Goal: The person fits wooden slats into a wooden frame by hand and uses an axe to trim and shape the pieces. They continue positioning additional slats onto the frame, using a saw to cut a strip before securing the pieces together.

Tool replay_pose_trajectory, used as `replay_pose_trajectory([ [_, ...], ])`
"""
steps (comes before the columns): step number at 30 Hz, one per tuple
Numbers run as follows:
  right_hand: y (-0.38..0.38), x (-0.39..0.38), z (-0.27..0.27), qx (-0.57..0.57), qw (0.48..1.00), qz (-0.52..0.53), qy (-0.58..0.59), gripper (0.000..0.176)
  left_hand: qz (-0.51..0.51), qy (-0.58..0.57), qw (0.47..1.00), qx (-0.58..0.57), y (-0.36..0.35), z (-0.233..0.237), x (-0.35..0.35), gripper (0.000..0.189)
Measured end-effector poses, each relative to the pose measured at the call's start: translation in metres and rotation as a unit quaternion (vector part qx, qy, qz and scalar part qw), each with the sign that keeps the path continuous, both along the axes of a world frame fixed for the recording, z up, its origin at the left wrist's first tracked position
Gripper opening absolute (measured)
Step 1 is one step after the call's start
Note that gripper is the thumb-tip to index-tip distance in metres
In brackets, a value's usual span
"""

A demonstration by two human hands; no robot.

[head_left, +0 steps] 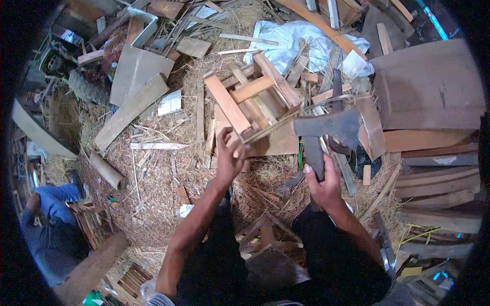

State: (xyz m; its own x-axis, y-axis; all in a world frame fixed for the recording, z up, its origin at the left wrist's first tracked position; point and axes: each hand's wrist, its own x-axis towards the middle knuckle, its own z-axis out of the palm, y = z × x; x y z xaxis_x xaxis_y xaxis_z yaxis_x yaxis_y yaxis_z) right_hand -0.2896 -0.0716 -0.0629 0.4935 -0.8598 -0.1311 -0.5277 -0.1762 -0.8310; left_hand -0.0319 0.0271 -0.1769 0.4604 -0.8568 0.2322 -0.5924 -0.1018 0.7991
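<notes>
My right hand [325, 184] is wrapped round the shaft of an axe [329, 128], close below its broad dark metal head. The blade lies sideways in front of me. A small wooden frame [253, 92], built like a stool with slats and crosspieces, sits tilted ahead of me. At its near lower corner is my left hand [229, 157], fingers curled but apart; whether they touch the wood is hard to make out. A flat wooden board [278, 140] lies under and behind the frame.
Straw and wood shavings [153, 178] cover the ground. Loose planks [131, 112] and a white sheet [291, 43] lie ahead. Stacked boards [439, 181] and a large panel [429, 84] stand right. Another person [53, 224] sits at lower left. A small wooden piece [268, 257] lies between my legs.
</notes>
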Motion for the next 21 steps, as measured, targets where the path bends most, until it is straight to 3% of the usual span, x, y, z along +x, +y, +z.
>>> replay_pose_trajectory([
  [3,0.004,-0.017,-0.017,-0.044,0.998,0.027,0.025,0.053,-0.068,-0.040,0.995,0.056,0.005,0.028,-0.037,0.029],
  [6,0.001,-0.028,-0.023,-0.058,0.997,0.022,0.041,0.053,-0.218,0.062,0.964,0.139,0.009,0.060,-0.040,0.023],
  [9,-0.003,-0.048,-0.039,-0.077,0.996,0.011,0.047,0.053,-0.159,0.047,0.982,0.091,-0.037,0.126,-0.004,0.015],
  [11,-0.008,-0.057,-0.047,-0.075,0.996,0.008,0.047,0.053,-0.218,-0.069,0.973,0.033,-0.095,0.147,0.024,0.012],
  [13,-0.012,-0.056,-0.037,-0.060,0.997,0.007,0.044,0.052,-0.366,-0.251,0.890,-0.106,-0.157,0.132,0.042,0.012],
  [16,-0.017,-0.058,-0.040,-0.064,0.997,0.006,0.037,0.050,-0.548,-0.332,0.767,-0.040,-0.209,0.096,0.042,0.015],
  [18,-0.022,-0.057,-0.045,-0.133,0.991,0.016,0.016,0.047,-0.577,-0.396,0.708,0.088,-0.217,0.073,0.030,0.014],
  [20,-0.021,-0.063,-0.044,-0.087,0.994,0.009,0.059,0.047,-0.591,-0.423,0.651,0.219,-0.221,0.055,0.018,0.012],
  [21,-0.021,-0.064,-0.044,-0.064,0.995,0.008,0.078,0.047,-0.599,-0.415,0.655,0.202,-0.221,0.047,0.017,0.012],
])
